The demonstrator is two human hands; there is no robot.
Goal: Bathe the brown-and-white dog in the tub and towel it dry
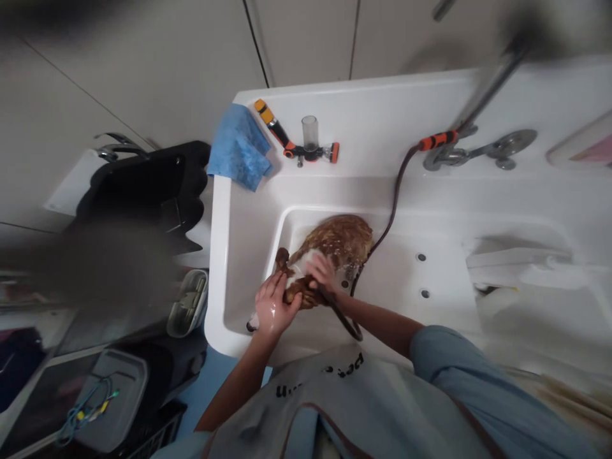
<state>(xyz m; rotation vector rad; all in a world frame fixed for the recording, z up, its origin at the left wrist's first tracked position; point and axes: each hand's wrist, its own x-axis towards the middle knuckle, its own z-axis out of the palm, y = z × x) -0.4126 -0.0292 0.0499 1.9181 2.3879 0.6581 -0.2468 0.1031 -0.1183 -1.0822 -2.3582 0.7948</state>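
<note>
While the white tub (220, 242) fills the middle and right of the scene, a smaller black basin (143, 185) stands beyond its left end, too dark inside to tell what it holds. Within the tub, toward its left end, is a dog (337, 241), its brown and white coat wet-looking, its long axis aslant from the nose at near left to the rump at far right; whether it lies or sits I cannot tell. Left of the tub, on the near side, a grey tray (131, 375) holds tangled blue cords (93, 403) with yellow and green bits, and a clear box (205, 282) farther off holds pale green pieces, hard to make out. The left hand (276, 305), nearer the nose, rests across the head with its fingers spread and the thumb apart; the body stretches away far and right from those fingers. The right hand (322, 271), nearer the rump, touches the white fur of the neck, and a brown hose (396, 191) runs up beneath it; whether its fingers grip that hose is hidden. Smallest, on the far ledge, a clear cylinder (310, 131) stands on a spray head (312, 153), its contents, if any, unclear.
</note>
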